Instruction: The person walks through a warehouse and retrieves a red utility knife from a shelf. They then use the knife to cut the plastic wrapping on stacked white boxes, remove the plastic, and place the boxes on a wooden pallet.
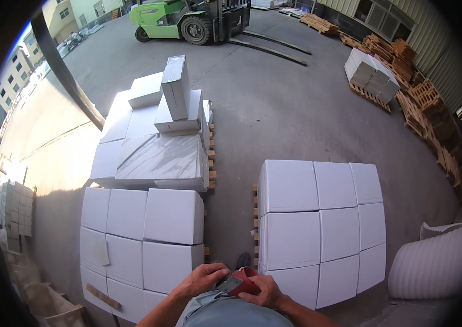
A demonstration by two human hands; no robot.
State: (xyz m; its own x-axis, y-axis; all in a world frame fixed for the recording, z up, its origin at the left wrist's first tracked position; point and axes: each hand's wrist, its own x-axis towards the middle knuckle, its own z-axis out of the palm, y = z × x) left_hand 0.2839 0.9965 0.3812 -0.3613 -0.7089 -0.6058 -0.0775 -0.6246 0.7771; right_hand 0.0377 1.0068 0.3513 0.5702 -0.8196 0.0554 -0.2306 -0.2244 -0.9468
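Close to my body, at the bottom middle, a red hand tool with a grey metal plate is held; its exact kind I cannot make out. My right hand is closed around its red side. Beside the metal part, my left hand has its fingers curled in; what they pinch, if anything, is hidden. White cartons stand packed on a pallet to my left. Another block of white cartons rests on a pallet to my right. Both hands are between these two stacks.
Farther left, a loaded pallet carries a tall white box and a film-wrapped carton. A green forklift stands at the back, forks pointing right. Wooden pallets line the right wall. A white foam roll lies near right. A post rises at left.
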